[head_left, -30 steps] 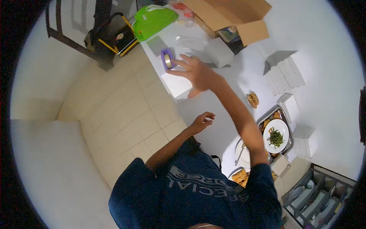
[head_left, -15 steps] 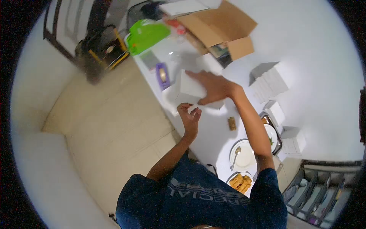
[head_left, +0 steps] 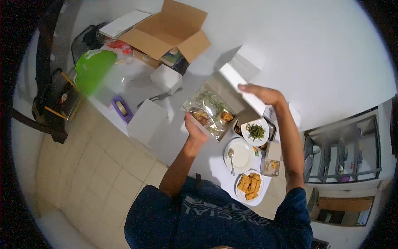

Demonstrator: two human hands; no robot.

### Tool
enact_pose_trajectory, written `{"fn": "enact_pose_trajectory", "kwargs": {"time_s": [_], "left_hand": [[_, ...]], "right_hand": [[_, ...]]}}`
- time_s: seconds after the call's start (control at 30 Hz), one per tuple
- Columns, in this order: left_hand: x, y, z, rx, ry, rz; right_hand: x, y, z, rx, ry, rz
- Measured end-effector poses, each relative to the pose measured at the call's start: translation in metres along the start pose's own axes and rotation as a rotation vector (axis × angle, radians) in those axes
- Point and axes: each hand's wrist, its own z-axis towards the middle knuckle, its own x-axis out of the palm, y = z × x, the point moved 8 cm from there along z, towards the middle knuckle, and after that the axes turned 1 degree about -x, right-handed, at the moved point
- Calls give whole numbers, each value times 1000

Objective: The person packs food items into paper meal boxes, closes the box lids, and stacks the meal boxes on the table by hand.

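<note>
A white box is open above the table, with food in clear plastic inside: greens and browned pieces. My left hand grips the box's near left side, thumb at its rim and other fingers hidden underneath. On the right, my right hand holds the raised lid by its edge. Just beyond the box's right corner, a plate of green vegetables rests on a metal tray. Below it are a white plate with a spoon and a plate of fried pieces.
A purple tape dispenser and a closed white box lie left of my left hand. Farther back are a small white box, a green bag and a cardboard box. More white boxes stand near the wall.
Both hands have taken hold of a white box, which is now open and showing its food. The view has swung right, and the tape dispenser and cardboard box appear farther left.
</note>
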Motion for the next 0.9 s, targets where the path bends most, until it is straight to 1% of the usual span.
{"fn": "enact_pose_trajectory", "kwargs": {"time_s": [0.03,0.07,0.1,0.2,0.27,0.3,0.37,0.43,0.47,0.5,0.53,0.57,0.63,0.67,0.73,0.77,0.83,0.9], "left_hand": [[-3,-4,0,32,-132,-22],[-10,-3,3,9,-151,13],[-17,-2,1,-5,-160,20],[-37,-6,-3,-18,-203,48],[-56,-9,-7,-16,-252,4],[-60,-13,-8,-23,-267,18],[-72,-22,-11,-1,-384,57],[-80,-29,-9,-8,-364,69],[-92,-36,-7,31,-356,121],[-102,-43,-4,68,-355,178],[-107,-43,0,67,-359,143],[-107,-45,4,64,-368,158],[-104,-49,8,75,-362,188],[-103,-50,12,71,-367,198],[-104,-50,20,59,-379,167],[-108,-50,23,61,-384,172],[-113,-43,30,8,-343,37],[-116,-44,33,34,-378,79]], "right_hand": [[-14,-23,9,-7,-83,157],[-23,-33,13,3,-136,239],[-24,-42,9,88,-180,353],[-10,-90,47,9,-65,567],[-3,-122,71,-59,-282,664],[10,-140,86,-53,-272,684],[28,-173,111,-155,-343,995],[55,-213,127,-126,-686,1162],[65,-260,151,-292,-844,813],[81,-269,156,-205,-1027,580],[105,-289,179,-226,-965,306],[128,-291,195,-227,-879,-35],[163,-256,179,45,-827,-558],[175,-255,176,46,-824,-546],[187,-236,170,-54,-916,-718],[189,-238,174,-57,-913,-712],[187,-254,182,49,-890,-603],[185,-257,182,67,-896,-559]]}}
